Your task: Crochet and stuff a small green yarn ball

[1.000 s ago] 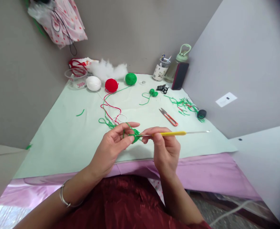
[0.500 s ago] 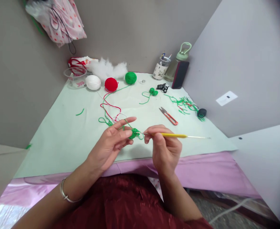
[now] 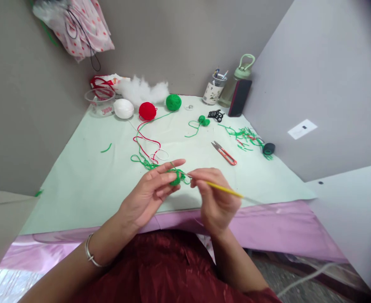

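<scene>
Apparently mid-stitch, the left hand [image 3: 145, 191] pinches green crochet [image 3: 174, 181], the right hand [image 3: 217, 206] grips a yellow hook [image 3: 225, 189] — the next loop likely needing yarn [image 3: 149, 165] from beyond the left hand.

The hook handle [image 3: 225, 190] looks smooth plastic, the garment [image 3: 150, 265] glossy cloth, the bracelet [image 3: 90, 257] metal.

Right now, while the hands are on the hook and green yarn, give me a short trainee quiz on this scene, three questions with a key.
1. Which hand holds the yellow-handled hook?
2. True or false: the red yarn ball sits between the white yarn ball and the green yarn ball.
3. The left hand holds: (a) the orange snips, (b) a green yarn piece, (c) the bottle.

Key: 1. The right hand. 2. True. 3. b.
</scene>
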`<state>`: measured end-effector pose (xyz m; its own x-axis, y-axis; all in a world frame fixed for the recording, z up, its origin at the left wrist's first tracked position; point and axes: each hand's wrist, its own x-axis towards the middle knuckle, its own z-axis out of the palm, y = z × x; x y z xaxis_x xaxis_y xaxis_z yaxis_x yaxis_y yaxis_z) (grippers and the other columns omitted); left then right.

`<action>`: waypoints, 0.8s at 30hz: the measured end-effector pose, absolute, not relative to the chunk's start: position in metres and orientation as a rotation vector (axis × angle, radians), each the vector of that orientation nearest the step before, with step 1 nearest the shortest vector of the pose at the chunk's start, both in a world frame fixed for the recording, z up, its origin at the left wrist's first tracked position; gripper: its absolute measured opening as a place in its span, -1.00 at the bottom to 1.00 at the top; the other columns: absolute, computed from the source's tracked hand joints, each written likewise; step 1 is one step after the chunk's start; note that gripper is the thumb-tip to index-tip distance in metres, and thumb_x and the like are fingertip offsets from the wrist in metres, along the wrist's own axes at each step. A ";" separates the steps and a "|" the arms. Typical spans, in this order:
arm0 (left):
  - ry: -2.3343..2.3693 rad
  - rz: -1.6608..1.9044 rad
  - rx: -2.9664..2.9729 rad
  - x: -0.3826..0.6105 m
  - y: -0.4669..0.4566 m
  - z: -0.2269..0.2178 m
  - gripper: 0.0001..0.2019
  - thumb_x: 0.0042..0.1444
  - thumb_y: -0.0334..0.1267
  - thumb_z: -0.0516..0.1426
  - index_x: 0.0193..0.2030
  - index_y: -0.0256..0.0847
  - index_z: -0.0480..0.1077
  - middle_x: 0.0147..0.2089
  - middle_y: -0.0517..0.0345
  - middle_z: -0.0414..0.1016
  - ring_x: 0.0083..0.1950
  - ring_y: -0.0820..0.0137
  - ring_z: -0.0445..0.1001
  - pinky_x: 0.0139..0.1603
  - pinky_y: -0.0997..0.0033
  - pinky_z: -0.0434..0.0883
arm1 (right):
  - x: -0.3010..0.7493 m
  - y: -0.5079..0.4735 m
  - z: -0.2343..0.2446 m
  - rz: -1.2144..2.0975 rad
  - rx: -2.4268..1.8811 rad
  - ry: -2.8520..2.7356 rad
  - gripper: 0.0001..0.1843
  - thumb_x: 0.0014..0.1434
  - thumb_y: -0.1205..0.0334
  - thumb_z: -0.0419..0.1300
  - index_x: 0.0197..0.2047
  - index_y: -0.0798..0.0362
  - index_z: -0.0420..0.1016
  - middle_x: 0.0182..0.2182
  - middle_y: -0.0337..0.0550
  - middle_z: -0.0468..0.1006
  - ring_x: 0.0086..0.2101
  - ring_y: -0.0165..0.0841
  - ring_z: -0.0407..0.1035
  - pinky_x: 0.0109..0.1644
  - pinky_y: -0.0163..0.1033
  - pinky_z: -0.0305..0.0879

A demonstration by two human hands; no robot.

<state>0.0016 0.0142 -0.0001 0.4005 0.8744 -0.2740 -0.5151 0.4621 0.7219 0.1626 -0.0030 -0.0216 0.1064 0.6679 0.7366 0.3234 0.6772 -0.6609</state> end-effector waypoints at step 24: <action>0.955 1.164 1.190 0.000 0.004 -0.003 -0.68 0.19 -0.33 0.34 0.07 0.04 0.62 -0.18 0.26 0.46 -0.23 0.51 0.32 -0.12 0.52 0.31 | 0.165 -0.010 -0.018 0.331 -0.853 -1.571 -0.74 0.43 0.40 0.11 0.03 -0.06 0.56 -0.21 -0.15 0.67 -0.28 -0.34 0.56 -0.20 -0.17 0.55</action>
